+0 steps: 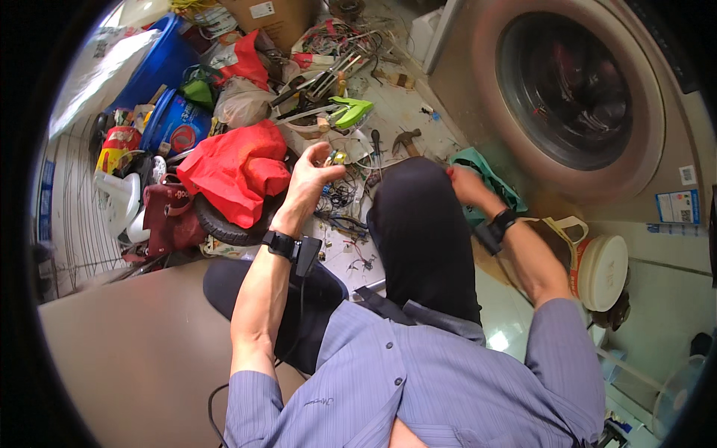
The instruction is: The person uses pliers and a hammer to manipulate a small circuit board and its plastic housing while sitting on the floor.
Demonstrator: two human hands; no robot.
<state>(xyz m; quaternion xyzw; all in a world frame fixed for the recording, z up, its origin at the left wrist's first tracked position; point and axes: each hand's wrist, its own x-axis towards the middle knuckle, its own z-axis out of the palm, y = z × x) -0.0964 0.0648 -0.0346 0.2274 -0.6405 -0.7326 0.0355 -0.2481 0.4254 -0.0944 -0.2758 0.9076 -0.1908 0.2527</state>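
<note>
My left hand (308,181) is closed, with a small yellow and metallic part (337,157) pinched between thumb and fingertips; its exact kind is too small to tell. Beyond my bent knee, my right hand (469,187) is curled beside a green plastic bag (489,179). Whatever its fingers hold, if anything, is hidden. Between the hands, a hammer (407,140) and a screwdriver (376,142) lie on the floor. Below my left hand are tangled wires (337,196) and pliers (351,226) with dark handles. A bright green plastic piece (349,112) lies farther off.
A front-loading washing machine (650,112) stands at right, with a white lidded bucket (603,272) below it. Crowding the left are a red cloth or bag (243,172) over a black tyre (224,225), a blue bucket (179,119) and a cardboard box (272,19). Loose cables (340,37) are heaped at the back.
</note>
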